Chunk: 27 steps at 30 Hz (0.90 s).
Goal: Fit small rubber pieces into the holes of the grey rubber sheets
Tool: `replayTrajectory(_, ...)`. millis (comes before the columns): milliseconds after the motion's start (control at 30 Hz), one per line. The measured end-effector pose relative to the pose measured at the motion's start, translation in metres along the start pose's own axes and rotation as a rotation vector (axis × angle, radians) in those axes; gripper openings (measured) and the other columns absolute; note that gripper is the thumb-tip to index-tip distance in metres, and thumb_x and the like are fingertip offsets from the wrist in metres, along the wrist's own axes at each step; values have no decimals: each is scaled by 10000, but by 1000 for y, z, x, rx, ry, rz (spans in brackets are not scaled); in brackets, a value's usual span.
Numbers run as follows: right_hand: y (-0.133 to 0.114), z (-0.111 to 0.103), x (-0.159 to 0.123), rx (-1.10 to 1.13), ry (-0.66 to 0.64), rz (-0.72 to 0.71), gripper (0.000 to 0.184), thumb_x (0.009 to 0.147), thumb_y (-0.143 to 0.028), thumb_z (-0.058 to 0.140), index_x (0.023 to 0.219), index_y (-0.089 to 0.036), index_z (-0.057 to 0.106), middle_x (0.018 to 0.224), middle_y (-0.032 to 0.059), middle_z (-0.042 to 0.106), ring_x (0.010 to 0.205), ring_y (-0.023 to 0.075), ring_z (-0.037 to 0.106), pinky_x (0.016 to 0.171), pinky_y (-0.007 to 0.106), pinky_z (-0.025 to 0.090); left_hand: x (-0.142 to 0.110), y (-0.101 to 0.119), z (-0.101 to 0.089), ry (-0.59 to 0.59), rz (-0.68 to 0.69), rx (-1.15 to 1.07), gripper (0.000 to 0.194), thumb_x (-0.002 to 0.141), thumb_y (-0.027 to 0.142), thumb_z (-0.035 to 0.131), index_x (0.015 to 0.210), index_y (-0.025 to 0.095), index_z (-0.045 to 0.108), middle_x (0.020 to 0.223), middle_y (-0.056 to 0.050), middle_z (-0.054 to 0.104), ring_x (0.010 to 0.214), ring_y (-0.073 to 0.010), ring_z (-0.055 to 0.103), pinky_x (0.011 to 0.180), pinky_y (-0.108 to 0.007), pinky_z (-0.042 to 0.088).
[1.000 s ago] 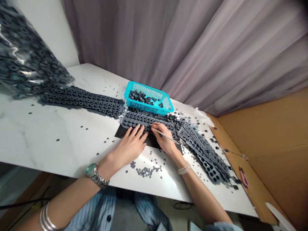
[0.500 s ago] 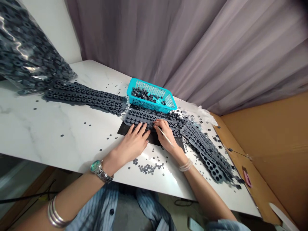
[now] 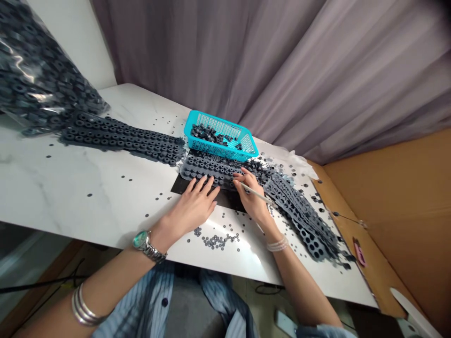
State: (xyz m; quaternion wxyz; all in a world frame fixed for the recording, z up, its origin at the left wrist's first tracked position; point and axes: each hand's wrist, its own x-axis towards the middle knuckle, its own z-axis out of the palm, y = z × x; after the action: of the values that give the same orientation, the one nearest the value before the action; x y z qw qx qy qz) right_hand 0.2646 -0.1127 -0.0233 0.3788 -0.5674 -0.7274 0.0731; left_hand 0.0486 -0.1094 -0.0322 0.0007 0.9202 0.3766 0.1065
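A dark grey rubber sheet with rows of round ring-shaped parts lies on a black mat. My left hand rests flat with spread fingers, its fingertips on the sheet's near edge. In my right hand is a thin pale stick, gripped like a pen; its tip is at the sheet's near edge and its back end points to the lower right. Just beyond the sheet stands a turquoise basket holding loose dark rubber parts.
More ringed sheets lie at left beside a clear bag full of dark rubber rings. Punched-out sheets are piled at right. Small grey discs are scattered near me. A pink-handled cutter lies on cardboard at right.
My right hand has moved rightward along the sheet, and the stick has swung to a flatter slant. My left hand stays at the sheet's edge. The view has shifted slightly.
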Motion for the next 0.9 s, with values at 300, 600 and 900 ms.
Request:
replayTrajectory(300, -17, 10, -4, 94, -133, -18, 139, 948, -343, 508, 902, -249, 599, 1126, 82, 699, 1320, 233, 484, 1044, 468, 442, 0, -1, 3, 19, 2, -13, 500, 1003, 318, 296, 1454, 136, 417, 1557, -161, 319, 1439, -333, 270, 1141, -518, 256)
replayTrajectory(600, -15, 18, -4, -27, -157, -78, 127, 958, -303, 466, 935, -250, 580, 1167, 106, 650, 1324, 244, 468, 1055, 494, 443, 0, -1, 4, 23, 2, -16, 498, 1000, 313, 300, 1447, 131, 419, 1559, -151, 318, 1445, -331, 253, 1150, -521, 250)
replayTrajectory(900, -17, 22, -4, -85, -26, -90, 156, 971, -267, 394, 946, -247, 546, 1168, 121, 623, 1376, 260, 393, 1096, 526, 406, 2, 2, -2, 5, -3, -19, 496, 990, 276, 301, 1440, 109, 427, 1548, -177, 329, 1437, -339, 270, 1133, -539, 272)
